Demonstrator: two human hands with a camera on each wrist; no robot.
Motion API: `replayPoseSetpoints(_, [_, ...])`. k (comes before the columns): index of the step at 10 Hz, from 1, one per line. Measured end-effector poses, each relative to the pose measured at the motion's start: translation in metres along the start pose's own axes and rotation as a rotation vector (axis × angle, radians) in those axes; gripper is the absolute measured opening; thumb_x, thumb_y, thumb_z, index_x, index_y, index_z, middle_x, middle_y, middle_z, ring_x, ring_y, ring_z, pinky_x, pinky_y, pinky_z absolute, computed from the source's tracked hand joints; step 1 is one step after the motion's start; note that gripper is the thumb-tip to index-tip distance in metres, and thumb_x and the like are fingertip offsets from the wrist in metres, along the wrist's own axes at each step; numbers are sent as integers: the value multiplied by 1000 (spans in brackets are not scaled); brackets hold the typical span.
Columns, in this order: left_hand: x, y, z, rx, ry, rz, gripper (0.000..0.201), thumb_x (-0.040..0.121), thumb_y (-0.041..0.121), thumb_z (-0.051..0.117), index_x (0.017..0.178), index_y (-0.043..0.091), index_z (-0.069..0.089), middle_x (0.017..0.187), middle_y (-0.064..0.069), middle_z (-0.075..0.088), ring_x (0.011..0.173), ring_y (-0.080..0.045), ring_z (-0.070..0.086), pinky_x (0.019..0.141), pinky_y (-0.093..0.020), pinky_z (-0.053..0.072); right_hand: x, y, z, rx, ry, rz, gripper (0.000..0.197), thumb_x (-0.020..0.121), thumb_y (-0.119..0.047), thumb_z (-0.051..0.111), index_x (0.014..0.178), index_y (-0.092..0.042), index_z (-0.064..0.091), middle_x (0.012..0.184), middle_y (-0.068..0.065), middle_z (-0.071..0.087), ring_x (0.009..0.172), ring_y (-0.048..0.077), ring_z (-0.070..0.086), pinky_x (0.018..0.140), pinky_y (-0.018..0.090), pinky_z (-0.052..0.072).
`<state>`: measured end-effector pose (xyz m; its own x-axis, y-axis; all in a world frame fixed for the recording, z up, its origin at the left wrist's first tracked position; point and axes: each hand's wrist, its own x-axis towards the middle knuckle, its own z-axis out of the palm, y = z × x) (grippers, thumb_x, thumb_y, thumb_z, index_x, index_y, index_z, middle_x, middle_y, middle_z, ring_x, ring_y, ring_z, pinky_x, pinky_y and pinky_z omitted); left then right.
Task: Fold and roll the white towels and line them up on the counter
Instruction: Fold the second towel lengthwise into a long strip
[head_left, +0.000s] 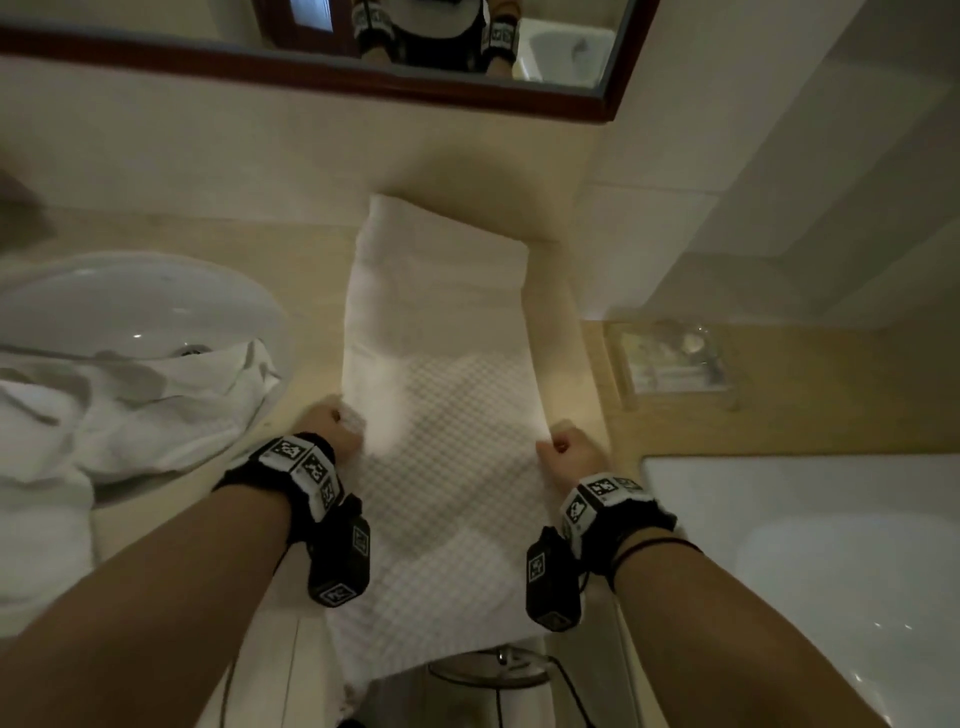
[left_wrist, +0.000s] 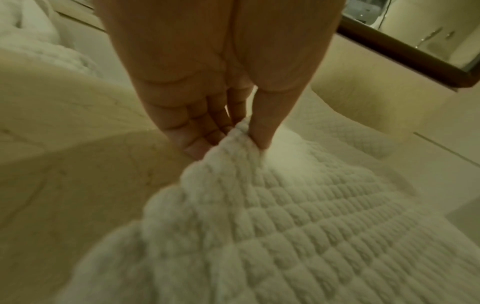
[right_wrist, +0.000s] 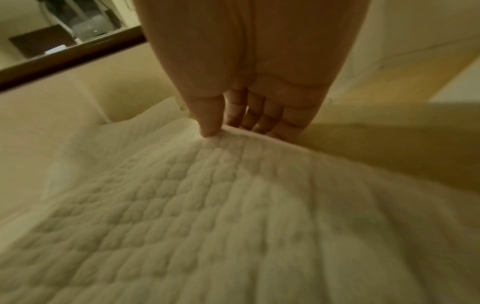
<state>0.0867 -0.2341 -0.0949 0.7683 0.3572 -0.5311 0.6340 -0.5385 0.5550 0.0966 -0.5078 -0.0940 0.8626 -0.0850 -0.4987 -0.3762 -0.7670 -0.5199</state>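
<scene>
Hands (head_left: 332, 423) (head_left: 574, 452) pinch waffle-textured white towel (head_left: 441, 467).

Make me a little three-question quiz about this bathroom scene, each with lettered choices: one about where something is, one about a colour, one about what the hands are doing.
1. Where does the crumpled towel lie?
A. in and over the sink at the left
B. in the bathtub
C. on the floor

2. What colour is the mirror frame?
A. white
B. dark brown
C. silver

3. How do the hands hold the waffle towel?
A. both lie flat on it
B. only one touches it
C. each pinches a side edge

Answers:
1 A, the heap spills over the rim of the sink left of the left hand.
2 B, the frame on the wall is dark wood.
3 C, the left hand and the right hand each pinch an edge between thumb and fingers, as both wrist views show.
</scene>
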Motion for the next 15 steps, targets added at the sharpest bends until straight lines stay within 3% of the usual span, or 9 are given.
replayPoseSetpoints(2, [-33, -15, 3, 43, -44, 21, 9, 90, 6, 54, 86, -2, 55, 82, -19, 56, 87, -28, 56, 68, -29, 46, -45, 40, 2, 219, -167, 105, 26, 87, -42, 61, 78, -17, 62, 85, 6, 65, 83, 25, 62, 79, 37, 51])
replayPoseSetpoints(3, [-49, -32, 5, 90, -156, -23, 29, 84, 4, 65, 110, -6, 58, 111, -28, 58, 108, -39, 56, 92, -43, 48, -68, 56, -5, 306, -358, 175, 9, 88, -12, 64, 87, -6, 59, 90, 13, 61, 86, 28, 60, 82, 40, 52])
replayPoseSetpoints(7, [-88, -60, 15, 71, 51, -45, 31, 96, 12, 45, 121, -1, 57, 120, -24, 60, 110, -38, 59, 96, -43, 48, -100, 82, 12, -161, -206, -19, 33, 96, -35, 49, 66, -26, 42, 87, 3, 57, 88, 17, 52, 77, 22, 36])
replayPoseSetpoints(8, [-109, -68, 21, 66, 17, -67, 33, 93, 16, 51, 123, 2, 54, 124, -17, 59, 112, -36, 57, 98, -40, 46, -106, 77, 17, -248, -146, -62, 29, 101, -28, 38, 73, -25, 47, 119, 19, 58, 113, 30, 53, 94, 30, 38])
replayPoseSetpoints(9, [-120, -72, 21, 65, -70, -68, 22, 88, 20, 56, 104, 5, 58, 116, -16, 62, 107, -33, 59, 96, -36, 47, -107, 74, 19, -290, -107, -55, 26, 100, -28, 39, 77, -20, 46, 111, 14, 57, 113, 30, 53, 92, 28, 38])
replayPoseSetpoints(10, [-126, -78, 20, 96, -67, -23, 14, 90, 17, 53, 98, 6, 54, 107, -14, 61, 98, -29, 57, 86, -32, 45, -107, 68, 18, -365, -131, 41, 41, 102, -30, 33, 129, -6, 52, 137, 14, 48, 126, 28, 45, 99, 25, 36])
replayPoseSetpoints(12, [-141, -89, 27, 166, 14, -3, 30, 95, 18, 46, 122, 7, 53, 122, -16, 58, 113, -32, 54, 90, -28, 41, -95, 82, 30, -277, -245, 180, 41, 98, -33, 43, 125, -5, 56, 130, 15, 55, 110, 26, 55, 67, 19, 40])
replayPoseSetpoints(13, [-146, -92, 29, 87, 50, -41, 38, 94, 19, 49, 131, 10, 49, 132, -14, 54, 119, -31, 52, 99, -29, 39, -89, 90, 44, -390, -244, 180, 45, 99, -43, 28, 120, -13, 54, 137, 15, 50, 115, 25, 50, 102, 34, 36])
replayPoseSetpoints(15, [-159, -100, 47, -90, 138, -67, 36, 91, 17, 52, 125, 7, 47, 123, -15, 57, 110, -32, 54, 88, -30, 41, -102, 89, 51, -194, -212, 110, 44, 102, -28, 34, 133, 0, 48, 135, 19, 50, 113, 27, 51, 89, 30, 38])
